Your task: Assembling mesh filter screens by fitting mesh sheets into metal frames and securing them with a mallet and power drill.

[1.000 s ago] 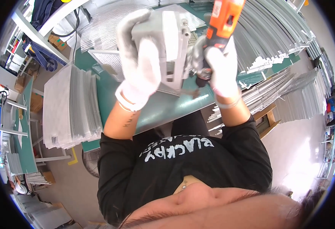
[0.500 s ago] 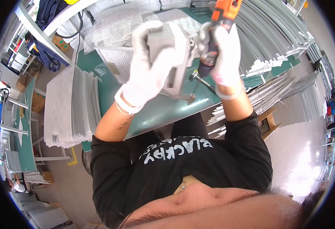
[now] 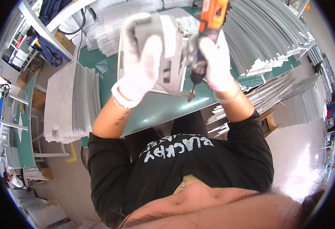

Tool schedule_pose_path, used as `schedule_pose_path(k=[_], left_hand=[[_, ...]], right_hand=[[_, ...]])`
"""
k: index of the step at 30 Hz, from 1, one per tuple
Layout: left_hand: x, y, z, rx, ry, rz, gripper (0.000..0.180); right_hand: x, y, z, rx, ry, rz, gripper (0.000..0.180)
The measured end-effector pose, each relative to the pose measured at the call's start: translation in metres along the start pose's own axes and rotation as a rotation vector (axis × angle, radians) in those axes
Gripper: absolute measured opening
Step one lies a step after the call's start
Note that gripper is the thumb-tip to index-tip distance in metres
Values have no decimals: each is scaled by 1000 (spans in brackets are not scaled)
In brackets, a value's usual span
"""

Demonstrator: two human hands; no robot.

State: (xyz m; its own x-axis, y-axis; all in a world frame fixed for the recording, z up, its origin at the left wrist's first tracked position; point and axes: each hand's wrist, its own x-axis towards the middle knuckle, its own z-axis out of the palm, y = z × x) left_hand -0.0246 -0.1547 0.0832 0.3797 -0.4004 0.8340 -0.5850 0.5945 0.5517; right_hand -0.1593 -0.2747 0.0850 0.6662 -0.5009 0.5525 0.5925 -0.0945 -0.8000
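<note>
My left hand (image 3: 139, 63), in a white glove, is closed around a pale grey box-shaped part (image 3: 170, 61) with a slot in its lower end. It holds the part up above the green tabletop. My right hand (image 3: 217, 63), gloved too, grips an orange and black power screwdriver (image 3: 212, 17). The tool stands nearly upright, bit downward, right of the grey part. At its tip is a small metal piece (image 3: 191, 96), blurred, by the grey part's lower end; whether they touch I cannot tell.
A white-framed mesh panel (image 3: 119, 63) lies on the green table (image 3: 152, 114) beneath the grey part. Stacks of grey mesh panels stand at the left (image 3: 66, 103) and far right (image 3: 262, 34). Thin white strips (image 3: 278, 89) jut past the table's right side.
Both hands have moved slightly left with the grey part and the screwdriver. The screwdriver has turned more upright, and its bit now reaches the small metal piece.
</note>
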Motion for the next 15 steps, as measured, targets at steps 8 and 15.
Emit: schedule_pose_path(k=[8,15], left_hand=[[-19,-14,3,-61,-80,-62,45],[-25,-8,3,9,-83,-21,46]], right_hand=[[19,-8,-9,29,-26,-71,45],[11,-8,-11,229,-74,-41,29]])
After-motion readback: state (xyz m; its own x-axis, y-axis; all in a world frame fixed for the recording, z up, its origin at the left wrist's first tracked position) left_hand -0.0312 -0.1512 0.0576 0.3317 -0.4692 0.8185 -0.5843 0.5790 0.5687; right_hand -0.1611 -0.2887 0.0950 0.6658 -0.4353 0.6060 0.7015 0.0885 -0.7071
